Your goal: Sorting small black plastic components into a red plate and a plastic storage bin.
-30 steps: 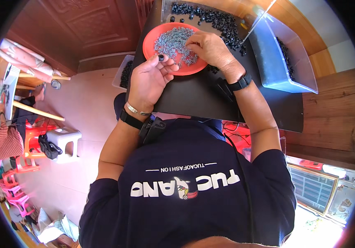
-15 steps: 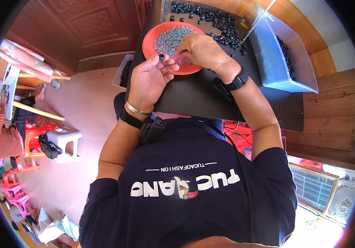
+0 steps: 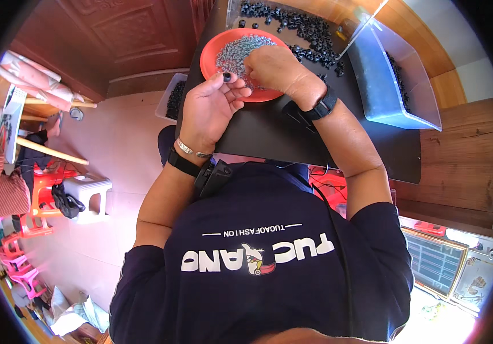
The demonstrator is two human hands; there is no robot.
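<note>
My left hand (image 3: 207, 109), palm up, pinches a small black part (image 3: 227, 77) between thumb and forefinger at the near left rim of a round orange-red dish (image 3: 207, 56). The dish holds a heap of small silvery metal pieces (image 3: 236, 53), too small to tell their exact kind. Over the dish's right half, my right hand (image 3: 278, 70) is closed, its fingers curled down toward my left fingertips. Its own fingertips are mostly hidden, and I cannot make out what they hold.
The dish stands on a dark table (image 3: 258, 135). Many black parts (image 3: 309, 34) lie beyond and right of it. A translucent bin (image 3: 392, 80) lies tipped at the right; another bin (image 3: 172, 97) with black parts stands at left. A person in a striped sleeve (image 3: 5, 192) sits far left.
My right hand has dropped slightly nearer to my left fingertips and turned a little. My left hand, still pinching the black part, has shifted slightly up and right.
</note>
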